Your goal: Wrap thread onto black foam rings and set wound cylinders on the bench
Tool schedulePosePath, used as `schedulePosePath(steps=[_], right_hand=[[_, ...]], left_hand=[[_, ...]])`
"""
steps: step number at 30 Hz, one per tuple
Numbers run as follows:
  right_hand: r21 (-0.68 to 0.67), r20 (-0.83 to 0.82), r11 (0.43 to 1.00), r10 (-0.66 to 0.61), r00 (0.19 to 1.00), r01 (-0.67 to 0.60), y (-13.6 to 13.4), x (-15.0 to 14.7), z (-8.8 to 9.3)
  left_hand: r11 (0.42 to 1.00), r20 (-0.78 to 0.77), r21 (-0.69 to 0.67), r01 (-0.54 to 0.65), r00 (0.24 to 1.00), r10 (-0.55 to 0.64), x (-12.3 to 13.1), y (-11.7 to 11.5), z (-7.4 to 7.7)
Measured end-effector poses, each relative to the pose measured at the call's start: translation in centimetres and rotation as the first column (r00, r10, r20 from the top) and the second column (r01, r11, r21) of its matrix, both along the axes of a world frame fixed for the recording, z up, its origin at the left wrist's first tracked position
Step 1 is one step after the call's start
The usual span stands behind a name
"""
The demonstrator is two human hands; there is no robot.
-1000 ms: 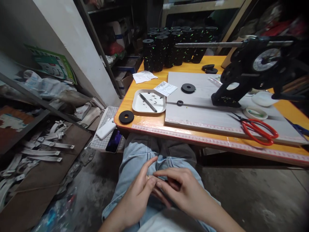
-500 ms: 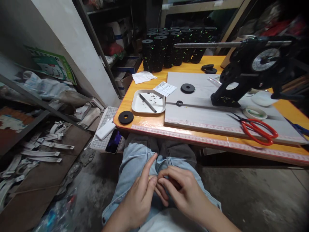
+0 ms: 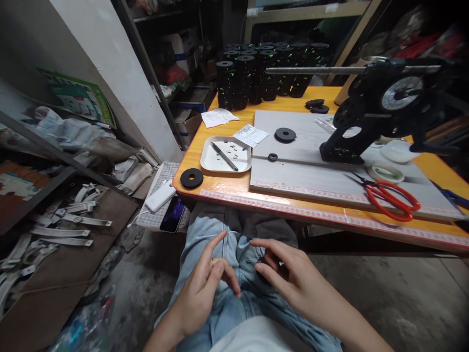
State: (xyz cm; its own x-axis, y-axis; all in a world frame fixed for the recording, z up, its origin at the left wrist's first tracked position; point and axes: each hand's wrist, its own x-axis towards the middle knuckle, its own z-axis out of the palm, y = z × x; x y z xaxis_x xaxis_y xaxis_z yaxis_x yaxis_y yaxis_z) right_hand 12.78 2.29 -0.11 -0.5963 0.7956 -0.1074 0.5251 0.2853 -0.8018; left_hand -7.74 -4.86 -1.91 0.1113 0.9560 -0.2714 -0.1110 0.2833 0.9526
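Small dark pin (image 3: 249, 261) noted over the jeans (image 3: 207, 232), just beside the fingertips of the right hand (image 3: 293, 271), whose grip cannot be confirmed. Left hand (image 3: 201, 288) loosely curled, contents not visible. Pin judged light, stiff, easily dropped; pinch mid-length.

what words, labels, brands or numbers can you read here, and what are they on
None can be read for certain.
Slip: writing, too small.
Tape along the table edge: marks, too small.
Dial: markings, too blurred.
Green pack: print, too blurred.
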Motion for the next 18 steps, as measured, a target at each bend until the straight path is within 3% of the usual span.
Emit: schedulePosePath(steps=[4, 7, 14, 18], right_hand=[[0.072, 0.044, 0.991, 0.111, 0.993, -0.114, -0.2, -0.4, 0.1], [0.110, 0.036, 0.987, 0.114, 0.993, -0.118, -0.2, -0.4, 0.4], [0.199, 0.024, 0.950, 0.239, 0.971, -0.239, -0.5, -0.2, 1.6], [0.171, -0.052, 0.964, 0.214, 0.975, -0.203, -0.5, -0.2, 2.0]], left_hand=[[0.999, -0.051, 0.025, 0.022, 0.998, -0.020, -0.3, -0.1, 0.0], [0.998, -0.035, 0.015, 0.053, 0.998, -0.052, -0.5, -0.1, -0.1], [0.956, 0.028, 0.125, 0.264, 0.963, -0.270, -0.3, 1.2, 0.2], [0.932, -0.066, 0.134, 0.336, 0.942, -0.330, 0.6, 2.2, 0.8]])
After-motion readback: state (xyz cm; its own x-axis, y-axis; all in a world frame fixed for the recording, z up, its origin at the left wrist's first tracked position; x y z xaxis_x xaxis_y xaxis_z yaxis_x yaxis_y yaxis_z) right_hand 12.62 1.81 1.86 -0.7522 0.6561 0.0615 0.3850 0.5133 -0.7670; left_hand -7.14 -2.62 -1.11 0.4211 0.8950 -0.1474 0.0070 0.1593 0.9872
